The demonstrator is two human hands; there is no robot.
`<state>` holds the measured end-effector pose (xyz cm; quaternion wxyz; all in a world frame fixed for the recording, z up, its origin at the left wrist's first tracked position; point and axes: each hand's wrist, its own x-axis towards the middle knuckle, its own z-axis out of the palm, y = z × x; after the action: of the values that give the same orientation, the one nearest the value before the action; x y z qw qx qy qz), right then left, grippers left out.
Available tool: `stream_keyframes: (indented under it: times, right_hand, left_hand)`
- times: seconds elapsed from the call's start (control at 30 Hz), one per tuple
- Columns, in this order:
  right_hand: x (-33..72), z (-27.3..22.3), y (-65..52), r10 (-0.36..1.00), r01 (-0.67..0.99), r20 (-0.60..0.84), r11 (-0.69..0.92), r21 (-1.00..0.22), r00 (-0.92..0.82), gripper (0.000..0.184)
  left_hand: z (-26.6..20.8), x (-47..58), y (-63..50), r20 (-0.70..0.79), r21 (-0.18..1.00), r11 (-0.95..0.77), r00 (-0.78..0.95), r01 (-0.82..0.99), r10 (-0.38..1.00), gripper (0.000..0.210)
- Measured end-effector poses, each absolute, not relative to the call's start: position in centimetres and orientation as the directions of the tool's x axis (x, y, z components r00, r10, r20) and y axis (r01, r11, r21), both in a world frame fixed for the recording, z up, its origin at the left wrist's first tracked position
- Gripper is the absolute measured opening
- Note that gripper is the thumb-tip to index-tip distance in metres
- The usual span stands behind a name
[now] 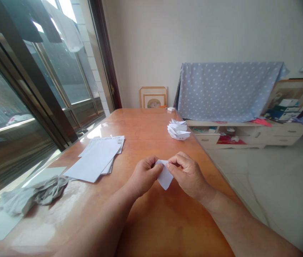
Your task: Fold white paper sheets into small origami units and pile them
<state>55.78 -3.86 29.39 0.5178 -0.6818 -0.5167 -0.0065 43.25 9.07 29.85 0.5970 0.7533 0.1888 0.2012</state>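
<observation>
A small folded piece of white paper (165,179) is held up between both hands above the wooden table. Its lower end comes to a blunt point, and the upper edge is partly covered by fingers. My left hand (146,175) pinches the top left of the paper with thumb and bent fingers. From the other side, my right hand (187,175) pinches the top right corner between thumb and forefinger. Farther off, near the table's right edge, sits a stack of folded paper pieces (178,129) with pointed tips.
Loose white sheets (94,160) lie on the table (140,134) at left, over printed ones. A crumpled grey cloth (50,190) rests nearer by the window side. A small white box (171,109) stands at the far edge. A low cabinet (263,135) is beyond, right.
</observation>
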Motion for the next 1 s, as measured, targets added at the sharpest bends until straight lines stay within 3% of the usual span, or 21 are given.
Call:
stream_keyframes:
  times: [0.17,0.4,0.5,0.73,0.87,1.0]
  right_hand:
    - [55.7,29.4,-3.8,0.709,0.691,0.517,0.057,-0.721,0.48,0.017]
    - [55.1,29.7,-4.1,0.719,0.842,0.601,0.042,-0.538,0.348,0.013]
    - [55.1,29.7,-4.1,0.716,0.856,0.61,0.035,-0.516,0.339,0.013]
    - [55.4,29.8,-4.2,0.711,0.817,0.596,0.053,-0.574,0.373,0.016]
    - [56.1,29.4,-4.0,0.649,0.779,0.607,0.037,-0.626,0.457,0.011]
    - [56.8,28.8,-3.7,0.705,0.759,0.548,0.021,-0.651,0.45,0.006]
  left_hand:
    - [30.7,43.1,8.8,0.089,0.972,-0.231,0.853,0.038,0.515,0.018]
    - [29.9,43.2,9.2,0.126,0.945,-0.319,0.827,0.067,0.548,0.017]
    - [29.8,43.2,9.3,0.129,0.947,-0.317,0.834,0.057,0.536,0.017]
    - [31.0,43.2,8.5,0.085,0.961,-0.272,0.878,0.054,0.472,0.019]
    - [31.8,42.8,8.2,0.06,0.966,-0.247,0.858,0.079,0.51,0.015]
    - [32.1,42.7,8.0,0.073,0.969,-0.237,0.846,0.064,0.529,0.008]
